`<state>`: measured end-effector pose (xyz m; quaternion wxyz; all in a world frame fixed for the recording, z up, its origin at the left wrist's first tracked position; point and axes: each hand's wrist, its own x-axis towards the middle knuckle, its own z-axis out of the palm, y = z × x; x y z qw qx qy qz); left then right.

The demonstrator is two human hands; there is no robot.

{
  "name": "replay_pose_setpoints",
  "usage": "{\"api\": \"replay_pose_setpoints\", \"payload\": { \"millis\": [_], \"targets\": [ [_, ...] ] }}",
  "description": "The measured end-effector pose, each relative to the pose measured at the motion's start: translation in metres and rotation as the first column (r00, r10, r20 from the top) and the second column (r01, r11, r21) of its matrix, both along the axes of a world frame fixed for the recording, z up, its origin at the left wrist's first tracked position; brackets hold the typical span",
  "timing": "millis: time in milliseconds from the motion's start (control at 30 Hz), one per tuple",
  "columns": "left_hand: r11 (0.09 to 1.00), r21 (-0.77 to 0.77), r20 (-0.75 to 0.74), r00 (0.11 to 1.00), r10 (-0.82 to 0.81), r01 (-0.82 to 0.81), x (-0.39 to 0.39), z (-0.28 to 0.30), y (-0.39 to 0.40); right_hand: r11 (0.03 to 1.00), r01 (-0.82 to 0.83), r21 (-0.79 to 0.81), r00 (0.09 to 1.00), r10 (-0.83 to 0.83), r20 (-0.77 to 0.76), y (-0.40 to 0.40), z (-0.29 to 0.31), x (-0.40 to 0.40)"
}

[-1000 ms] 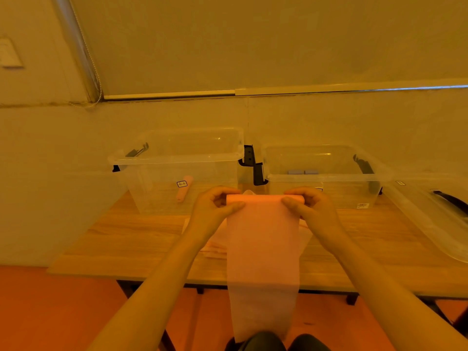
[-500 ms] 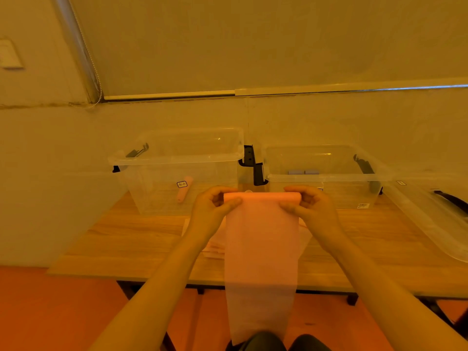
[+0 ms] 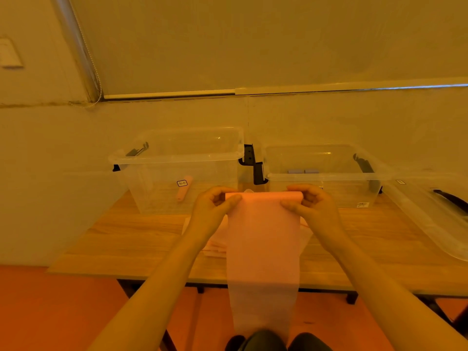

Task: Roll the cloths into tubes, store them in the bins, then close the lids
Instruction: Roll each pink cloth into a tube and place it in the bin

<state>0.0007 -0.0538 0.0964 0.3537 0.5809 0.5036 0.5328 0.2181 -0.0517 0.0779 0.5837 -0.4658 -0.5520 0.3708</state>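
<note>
Two hands hold one long, thin pink cloth (image 3: 263, 249) in the air above the wooden counter (image 3: 131, 239); its top edge is rolled into a narrow tube. The left hand (image 3: 210, 214) pinches the tube's left end between thumb and curled fingers, and the right hand (image 3: 316, 209) pinches the right end likewise. The unrolled length hangs down past the counter's front edge. Under the cloth, more pale pink cloths (image 3: 215, 239) lie flat on the counter. Behind the cloth to the left stands a clear plastic bin (image 3: 177, 158), lid off, holding one rolled pink tube (image 3: 184, 188). Behind to the right, a second clear bin (image 3: 326, 173) holds two small grey-blue rolls (image 3: 302, 171). Farther right rests a clear lid (image 3: 430, 219).
</note>
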Motion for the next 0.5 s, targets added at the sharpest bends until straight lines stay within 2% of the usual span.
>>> {"api": "replay_pose_setpoints", "payload": {
  "millis": [500],
  "targets": [
    [1.000, 0.020, -0.061, 0.998, 0.007, -0.006, 0.0018, 0.0019, 0.0019, 0.999, 0.053, -0.002, 0.998, -0.053, 0.043, 0.0023, -0.0004, 0.0046]
  ]
}}
